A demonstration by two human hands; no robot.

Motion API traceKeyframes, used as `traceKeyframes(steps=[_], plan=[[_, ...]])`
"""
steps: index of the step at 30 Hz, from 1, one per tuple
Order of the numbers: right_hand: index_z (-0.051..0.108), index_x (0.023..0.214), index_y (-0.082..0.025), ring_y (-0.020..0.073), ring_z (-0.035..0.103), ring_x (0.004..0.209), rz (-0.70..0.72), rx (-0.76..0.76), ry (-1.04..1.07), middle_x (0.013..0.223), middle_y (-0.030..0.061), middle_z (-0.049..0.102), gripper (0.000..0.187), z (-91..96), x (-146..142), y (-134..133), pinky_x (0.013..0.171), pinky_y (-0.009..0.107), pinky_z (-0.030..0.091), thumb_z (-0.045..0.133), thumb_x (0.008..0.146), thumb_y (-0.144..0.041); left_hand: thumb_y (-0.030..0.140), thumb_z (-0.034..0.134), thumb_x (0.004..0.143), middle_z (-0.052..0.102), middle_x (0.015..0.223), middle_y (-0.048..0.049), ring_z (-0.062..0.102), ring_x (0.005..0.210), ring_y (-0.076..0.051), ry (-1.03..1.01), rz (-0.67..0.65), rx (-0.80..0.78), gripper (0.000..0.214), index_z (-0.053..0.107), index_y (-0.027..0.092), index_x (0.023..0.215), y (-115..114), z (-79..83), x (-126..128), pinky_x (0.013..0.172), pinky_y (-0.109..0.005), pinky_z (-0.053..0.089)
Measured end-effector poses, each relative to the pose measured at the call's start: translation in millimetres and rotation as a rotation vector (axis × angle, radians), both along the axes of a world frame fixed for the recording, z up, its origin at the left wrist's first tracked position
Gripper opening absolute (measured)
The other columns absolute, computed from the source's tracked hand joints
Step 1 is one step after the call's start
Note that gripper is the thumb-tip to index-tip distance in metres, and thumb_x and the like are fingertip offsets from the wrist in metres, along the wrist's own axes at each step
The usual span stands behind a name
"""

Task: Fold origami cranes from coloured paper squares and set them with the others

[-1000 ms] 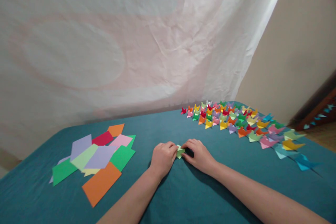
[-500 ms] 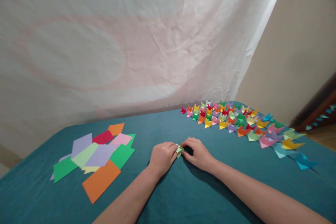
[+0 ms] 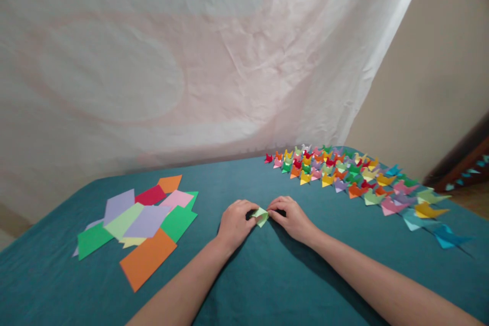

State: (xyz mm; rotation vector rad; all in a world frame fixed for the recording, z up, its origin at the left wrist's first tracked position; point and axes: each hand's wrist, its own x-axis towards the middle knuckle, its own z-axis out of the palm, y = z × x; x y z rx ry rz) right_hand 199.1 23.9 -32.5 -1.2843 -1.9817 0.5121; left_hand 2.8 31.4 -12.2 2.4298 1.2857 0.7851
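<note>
Work in hand: a small pale green paper piece [image 3: 261, 217], partly folded, at the centre of the teal-covered table [image 3: 244, 285], directly between the two hands.

Left hand [image 3: 236, 224]: closed in a pinch on the left side of the piece, thumb toward the body, forefinger arched above it. Right hand [image 3: 292, 220]: thumb and forefinger brought together at the piece's right-hand corner, the other fingers curled in. Both forearms rest low over the cloth.

Step, as judged: mid-fold. The piece has raised, angled faces, so it reads as being shaped rather than as a flat sheet. It is small in this view; I cannot tell how many layers it has or whether its underside touches the cloth.

Next move, as judged: calls for the left pinch to hold firm while the right fingertips work the corner precisely; a slip there could set the crease askew.

Surroundings: to the left, well apart from the hands, loose coloured sheets [image 3: 147, 221] overlap, an orange sheet [image 3: 148, 260] nearest the body. To the right, folded paper birds [image 3: 357, 192] stand in slanting rows, a bright blue bird [image 3: 447, 237] at the near end.
</note>
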Motion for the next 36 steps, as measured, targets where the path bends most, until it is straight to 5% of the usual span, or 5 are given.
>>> traceKeyframes(steps=[30,36], plan=[[0.07,0.079,-0.027,0.0184,0.055,0.087,-0.067,-0.035,-0.083,0.084,-0.0003,0.066,0.008,9.5,-12,3,0.079,0.032,0.034,0.064,0.078,-0.032,0.018,0.055,0.076,0.065,0.107,-0.0041,0.058,0.098,-0.021,-0.048,0.058,-0.004,0.035,0.061,0.02,0.11,-3,-4.8,0,0.089,-0.032,0.044],[0.07,0.08,-0.026,0.0191,0.054,0.088,-0.073,-0.02,-0.093,0.085,0.0011,0.065,0.011,8.1,-11,3,0.078,0.033,0.034,0.063,0.079,-0.034,0.035,0.057,0.08,0.066,0.105,-0.005,0.059,0.098,-0.021,-0.094,0.087,-0.046,0.03,0.064,0.021,0.106,-2,-3.6,3,0.088,-0.032,0.045]])
